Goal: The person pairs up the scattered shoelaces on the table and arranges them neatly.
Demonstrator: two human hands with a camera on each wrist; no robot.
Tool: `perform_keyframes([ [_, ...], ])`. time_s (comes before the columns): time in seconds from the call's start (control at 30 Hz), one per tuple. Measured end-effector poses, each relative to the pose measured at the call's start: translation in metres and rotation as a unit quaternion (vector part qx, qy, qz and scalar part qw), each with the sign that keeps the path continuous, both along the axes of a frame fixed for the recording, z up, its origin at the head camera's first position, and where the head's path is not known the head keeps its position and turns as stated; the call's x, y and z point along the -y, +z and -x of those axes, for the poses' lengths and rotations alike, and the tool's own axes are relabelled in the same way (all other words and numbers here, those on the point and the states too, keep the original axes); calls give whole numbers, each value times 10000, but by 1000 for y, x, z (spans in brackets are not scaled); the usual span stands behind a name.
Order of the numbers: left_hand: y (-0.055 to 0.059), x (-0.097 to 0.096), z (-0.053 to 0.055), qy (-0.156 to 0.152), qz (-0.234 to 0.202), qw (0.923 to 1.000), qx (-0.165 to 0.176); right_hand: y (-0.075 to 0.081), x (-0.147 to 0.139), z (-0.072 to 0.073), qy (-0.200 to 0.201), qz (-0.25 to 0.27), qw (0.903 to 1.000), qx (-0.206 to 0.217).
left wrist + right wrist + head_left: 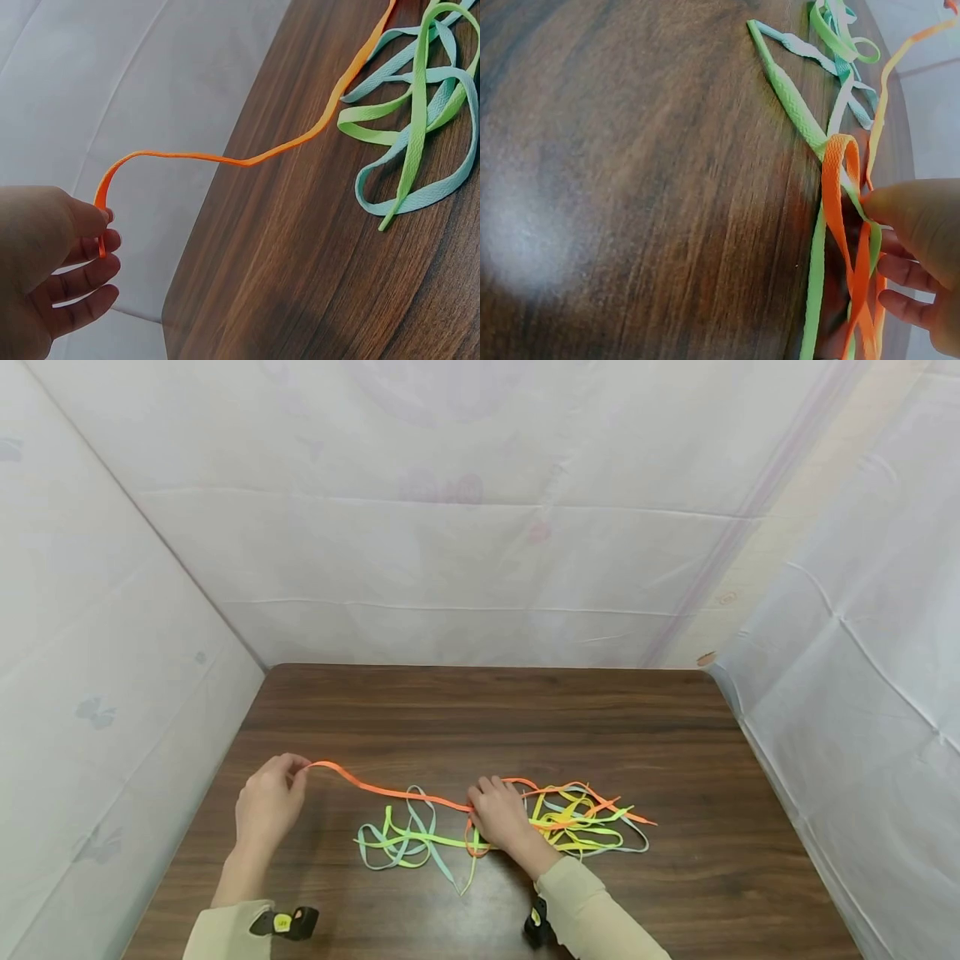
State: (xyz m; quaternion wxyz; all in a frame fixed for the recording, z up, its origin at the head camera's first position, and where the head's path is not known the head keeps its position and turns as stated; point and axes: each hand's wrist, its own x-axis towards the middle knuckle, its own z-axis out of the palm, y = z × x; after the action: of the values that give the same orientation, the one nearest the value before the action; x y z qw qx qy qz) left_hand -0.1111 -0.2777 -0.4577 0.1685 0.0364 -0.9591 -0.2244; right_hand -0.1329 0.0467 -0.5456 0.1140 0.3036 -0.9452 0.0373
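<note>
Head view shows your left hand [270, 797] over at the left, pinching the orange lace [382, 791] between thumb and fingers, and the left wrist view shows a short bit of its tip poking out below your thumb. From there the orange lace runs right in a loose, wavy line above the brown table [480, 718] to your other hand. It looks flat, thin and soft, so it should feel very light, bend any way you like and be hard to break. It may be a bit slick, so a pinch close to the end, flat side against your thumb, seems a good hold. Next, between your hands, a green lace [415, 150] and a pale blue lace [427, 199] lie in loops over each other, near the orange one. Then comes your right hand [498, 814], low at the middle, with thumb and fingers pinching the orange lace beside a small orange loop. A green strip goes past those fingers too, but you can't tell if it is caught in the pinch. At the right, just past that hand, sits a messy pile of laces [581, 846] with yellow, orange, green and blue all crossed up. Floppy loops like these could snag, so a gentle tug on one strand looks safer than a hard yank.
</note>
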Motion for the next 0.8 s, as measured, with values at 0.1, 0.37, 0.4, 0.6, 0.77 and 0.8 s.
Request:
perform_keyframes([
  [0.1,0,1,-1,40,10,10000,-45,-1,-1,-1,-9,-28,10000,-17],
  [0.37,3,4,-4,107,-32,9999,-63,13,-2,-2,203,678,9965,453],
  [0.4,3,4,-4,118,-34,9999,-47,16,-2,-2,221,799,9951,540],
  [0.6,1,7,-4,131,-4,9999,-25,36,-5,-2,402,1329,9858,949],
  [0.77,2,10,-4,89,4,10000,-10,46,-12,-1,408,1619,9802,1063],
  [0.8,2,11,-5,80,17,10000,9,47,-14,-1,364,1640,9797,1094],
])
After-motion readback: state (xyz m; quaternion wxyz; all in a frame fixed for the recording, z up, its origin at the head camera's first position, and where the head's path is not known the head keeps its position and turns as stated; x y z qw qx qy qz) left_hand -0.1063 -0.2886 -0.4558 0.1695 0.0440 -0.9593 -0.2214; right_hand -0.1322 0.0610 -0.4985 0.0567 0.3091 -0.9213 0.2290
